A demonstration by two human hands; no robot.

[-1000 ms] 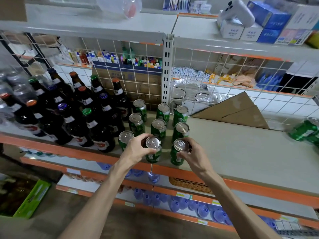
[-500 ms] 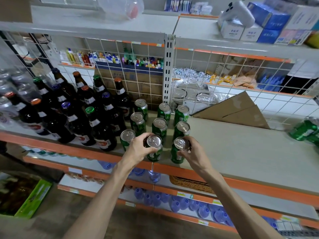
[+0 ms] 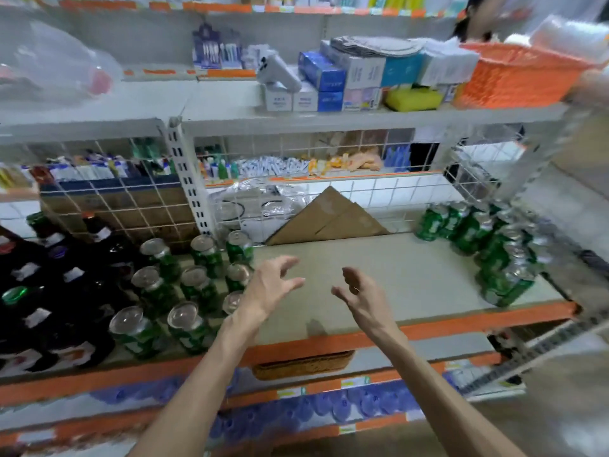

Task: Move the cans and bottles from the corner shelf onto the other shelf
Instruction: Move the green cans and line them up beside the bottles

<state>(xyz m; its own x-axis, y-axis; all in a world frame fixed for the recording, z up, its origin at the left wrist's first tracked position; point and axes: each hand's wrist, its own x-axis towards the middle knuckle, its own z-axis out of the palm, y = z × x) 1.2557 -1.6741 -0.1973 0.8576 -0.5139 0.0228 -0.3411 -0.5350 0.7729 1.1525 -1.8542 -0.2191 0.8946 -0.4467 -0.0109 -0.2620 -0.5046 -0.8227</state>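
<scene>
- A second ago each hand held a can top; now the left hand (image 3: 268, 288) and right hand (image 3: 357, 293) are released, empty, over bare shelf (image 3: 379, 278).
- Placed cans (image 3: 184, 291) stand left; corner cans (image 3: 487, 245) wait right, so the next trip begins.

Both forearms enter from the near edge, bare from the frame edge to the wrist; no sleeve, cuff, watch or strap shows on either. Left hand (image 3: 268, 288) and right hand (image 3: 361, 296) are bare, no gloves; motion blur is too strong to tell whether any ring sits on the fingers. Forearms are slender and long, wrist tendons faintly marked, nails too blurred to describe.
</scene>
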